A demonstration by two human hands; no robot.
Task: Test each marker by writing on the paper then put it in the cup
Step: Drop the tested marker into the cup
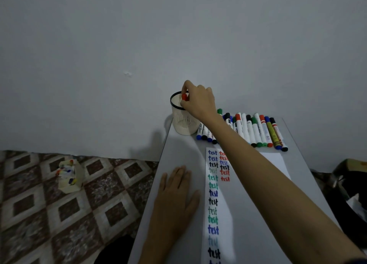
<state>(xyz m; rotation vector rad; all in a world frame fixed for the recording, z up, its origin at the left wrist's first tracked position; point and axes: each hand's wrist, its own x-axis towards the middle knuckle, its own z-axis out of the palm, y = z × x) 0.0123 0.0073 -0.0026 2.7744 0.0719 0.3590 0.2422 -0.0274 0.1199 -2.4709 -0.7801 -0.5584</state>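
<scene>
One red-capped marker (184, 97) is hanging pinched between the fingertips of our right hand (198, 100), just over the mouth of the cream slotted plastic cup with the black rim (183, 122), while our left hand (174, 200) is lying flat with fingers together on the grey table (178, 144) beside the white paper sheet of "test" words (213, 200). We are judging that the cup, standing near the table's corner, is risking a tip if the marker catches its rim, and our forearm is crossing low over the row of loose markers (250, 130), so a careless pull-back could be rolling some away.
</scene>
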